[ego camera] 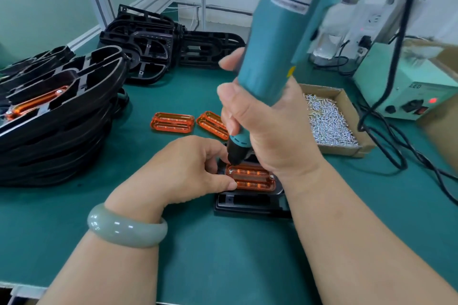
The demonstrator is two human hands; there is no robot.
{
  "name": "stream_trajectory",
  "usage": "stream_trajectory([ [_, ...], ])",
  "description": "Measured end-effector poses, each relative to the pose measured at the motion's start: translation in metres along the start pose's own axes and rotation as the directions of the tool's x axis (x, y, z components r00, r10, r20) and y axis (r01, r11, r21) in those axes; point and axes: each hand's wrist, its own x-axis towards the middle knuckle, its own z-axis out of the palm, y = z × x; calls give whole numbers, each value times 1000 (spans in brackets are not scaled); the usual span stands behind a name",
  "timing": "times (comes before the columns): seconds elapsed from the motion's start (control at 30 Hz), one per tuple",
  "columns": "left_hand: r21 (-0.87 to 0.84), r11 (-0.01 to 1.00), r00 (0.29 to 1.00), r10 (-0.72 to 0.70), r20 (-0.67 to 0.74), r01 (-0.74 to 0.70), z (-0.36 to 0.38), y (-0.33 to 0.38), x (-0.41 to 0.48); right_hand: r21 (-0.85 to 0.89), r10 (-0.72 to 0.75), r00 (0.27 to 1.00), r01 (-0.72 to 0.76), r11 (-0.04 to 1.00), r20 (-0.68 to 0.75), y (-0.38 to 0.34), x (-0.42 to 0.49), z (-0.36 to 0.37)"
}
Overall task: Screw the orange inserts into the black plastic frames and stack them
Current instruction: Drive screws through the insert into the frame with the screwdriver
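Note:
An orange insert [252, 179] lies seated in a black plastic frame [247, 203] on the green mat, with a screw visible at its right end. My right hand [262, 126] grips a teal electric screwdriver [277, 39], its black tip [234, 156] down on the insert's upper left corner. My left hand [190, 168] pinches the left end of the insert and frame, thumb on the insert's lower left edge. Two loose orange inserts [172, 122] [212, 123] lie just beyond. A tall stack of finished frames [57, 116] stands at the left, the top one showing an orange insert.
A pile of bare black frames [158, 42] lies at the back. A cardboard tray of silver screws [329, 121] sits to the right. Beyond it stands a power supply box [406, 91] with black cables [391, 141] trailing across the mat. The table's front edge is near.

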Motion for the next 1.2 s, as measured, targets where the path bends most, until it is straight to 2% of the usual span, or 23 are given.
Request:
stream_trajectory([
  [0.07, 9, 1000, 1000, -2, -10, 2, 0, 2, -1, 1, 30, 997, -30, 1000, 78, 0, 4, 2],
  [0.17, 16, 1000, 1000, -9, -11, 9, 1, 3, -1, 13, 69, 991, -71, 997, 115, 1, 8, 4],
  [0.5, -8, 1000, 1000, 25, 3, -25, 2, 1, 2, 112, 66, 998, -66, 991, 4, 2, 5, -4],
  [0.77, 20, 1000, 1000, -5, -7, 5, 1, 6, 1, 33, 56, 995, -59, 998, 86, 3, 2, -1],
  [1.2, -18, 1000, 1000, -16, -20, 15, 2, 5, 1, 39, 79, 995, -81, 996, 54, 5, 6, -1],
])
